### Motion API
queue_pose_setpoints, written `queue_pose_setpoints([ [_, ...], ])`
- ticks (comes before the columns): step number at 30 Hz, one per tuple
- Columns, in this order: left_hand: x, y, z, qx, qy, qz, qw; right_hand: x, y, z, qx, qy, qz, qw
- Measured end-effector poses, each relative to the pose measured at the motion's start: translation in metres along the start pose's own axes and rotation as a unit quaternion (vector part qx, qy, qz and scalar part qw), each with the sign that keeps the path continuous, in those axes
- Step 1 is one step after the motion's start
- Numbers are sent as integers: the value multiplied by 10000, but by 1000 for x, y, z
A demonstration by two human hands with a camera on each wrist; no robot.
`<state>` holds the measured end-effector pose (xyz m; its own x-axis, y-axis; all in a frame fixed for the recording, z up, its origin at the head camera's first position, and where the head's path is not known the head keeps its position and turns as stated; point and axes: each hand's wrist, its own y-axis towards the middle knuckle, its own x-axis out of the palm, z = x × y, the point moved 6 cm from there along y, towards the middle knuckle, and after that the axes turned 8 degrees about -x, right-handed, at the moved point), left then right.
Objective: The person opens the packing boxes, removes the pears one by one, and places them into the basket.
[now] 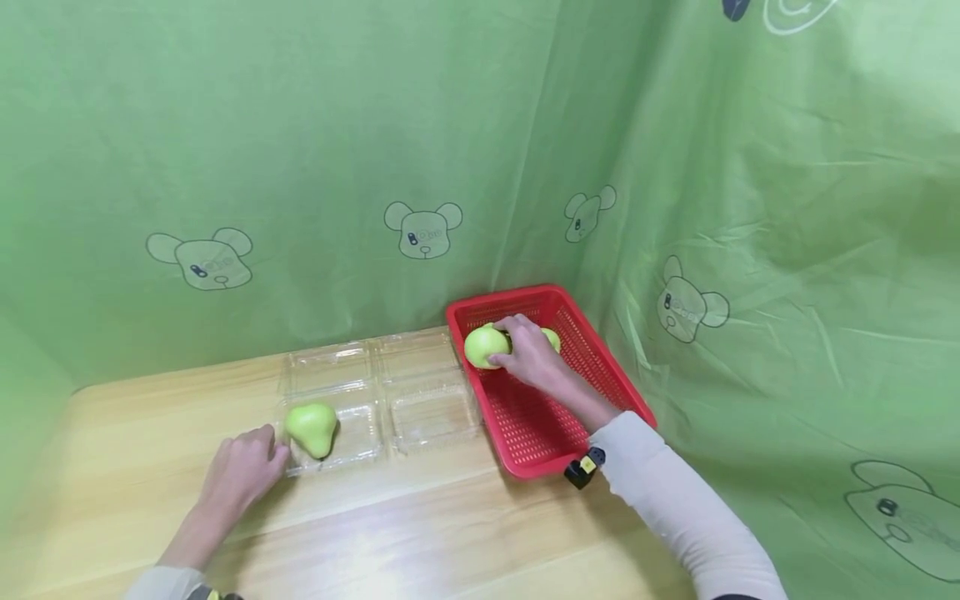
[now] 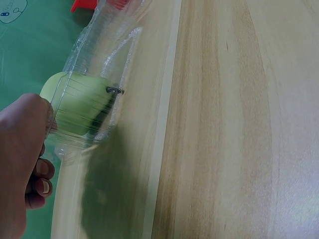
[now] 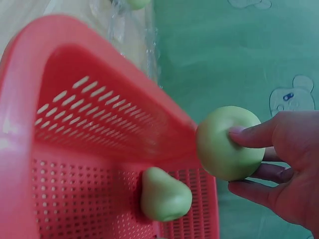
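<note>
My right hand [image 1: 528, 350] holds a round green apple [image 1: 486, 347] over the far left part of the red basket [image 1: 517, 467]. In the right wrist view the thumb lies on the apple's dimple, with fingers around the other side. A green pear [image 3: 164, 195] lies in the basket below. My left hand [image 1: 243, 467] pinches the left edge of a clear plastic tray [image 1: 433, 417], its other fingers curled below the rim in the left wrist view. Another green pear [image 1: 311, 427] rests in the tray's near left compartment, its stem toward me.
The tray stands on a wooden table [image 1: 360, 533], right beside the basket's left wall. A green curtain [image 1: 322, 150] with printed bear heads hangs behind the table and along the right side.
</note>
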<state>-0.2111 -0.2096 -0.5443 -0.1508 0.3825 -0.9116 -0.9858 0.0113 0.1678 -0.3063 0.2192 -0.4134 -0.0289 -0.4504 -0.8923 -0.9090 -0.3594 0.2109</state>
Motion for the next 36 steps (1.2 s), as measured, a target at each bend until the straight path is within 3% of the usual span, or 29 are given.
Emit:
queue_pose_setpoints([
  [17,0,0,-4,-65,3,-97,9999,1,-12,41,-45,-294,-226,9993],
  [30,3,1,-3,-97,-33,-168,9998,-1,-34,79,34,-644,-1125,9916],
  [36,4,2,-4,-148,28,-193,9997,0,-38,96,81,-768,-1335,9880],
])
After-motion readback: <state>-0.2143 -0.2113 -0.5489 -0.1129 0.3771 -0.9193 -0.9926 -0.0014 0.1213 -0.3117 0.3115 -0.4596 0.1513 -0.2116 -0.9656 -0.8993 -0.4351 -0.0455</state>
